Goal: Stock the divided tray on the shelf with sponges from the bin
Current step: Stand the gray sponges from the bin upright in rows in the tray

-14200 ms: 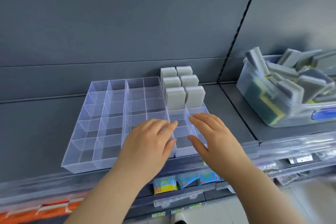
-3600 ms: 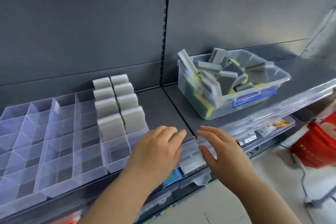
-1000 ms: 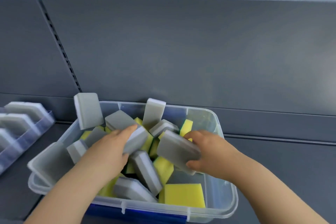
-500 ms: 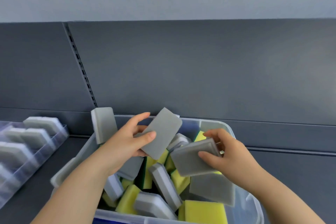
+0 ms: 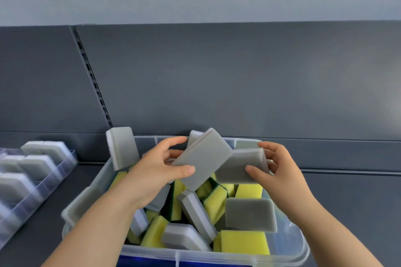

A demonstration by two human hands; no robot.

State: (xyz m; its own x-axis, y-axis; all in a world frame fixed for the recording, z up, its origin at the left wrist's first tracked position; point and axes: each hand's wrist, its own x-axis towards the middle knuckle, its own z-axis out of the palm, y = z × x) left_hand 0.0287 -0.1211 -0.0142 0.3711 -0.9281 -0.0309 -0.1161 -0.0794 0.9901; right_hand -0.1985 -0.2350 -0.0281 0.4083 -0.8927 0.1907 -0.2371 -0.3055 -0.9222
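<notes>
Sponges (image 5: pixel 197 212), grey and yellow, lay jumbled in the clear bin (image 5: pixel 302 251), which stood on the dark shelf (image 5: pixel 358 212) in the near middle of the scene. Both hands were raised over the far half of the bin, each grasping one grey sponge clear of the pile.

The left hand (image 5: pixel 156 171) gripped the left sponge (image 5: pixel 204 158), which was tilted. The thumb lay across its near edge and the fingers curled round its far side. The right hand (image 5: pixel 280 171) pinched the right sponge (image 5: pixel 238 168) by its right end, with the thumb on the near face and the fingers hooked over the far top edge. The two held sponges overlapped, the right corner of the left sponge lying in front of the left end of the right sponge. Whether they touched could not be told.

Inside the bin, an upright sponge (image 5: pixel 122 147) leaned at the far left corner, rising above the rim. A flat grey sponge (image 5: pixel 250 214) lay toward the right, below the right hand. A yellow sponge (image 5: pixel 244 241) lay flat just inside the near wall, and more grey and yellow pieces were wedged at angles between them.

The tray (image 5: pixel 52 184) sat on the same shelf, left of the bin and apart from it. Only its right part was in view, and that was blurred. Stocked sponges (image 5: pixel 36 167), all grey, stood on edge in its compartments, side by side in pairs running from far to near. Behind everything rose the grey back panel (image 5: pixel 238 82), with a slotted upright (image 5: pixel 93 80) running down it toward the far left corner of the bin.
</notes>
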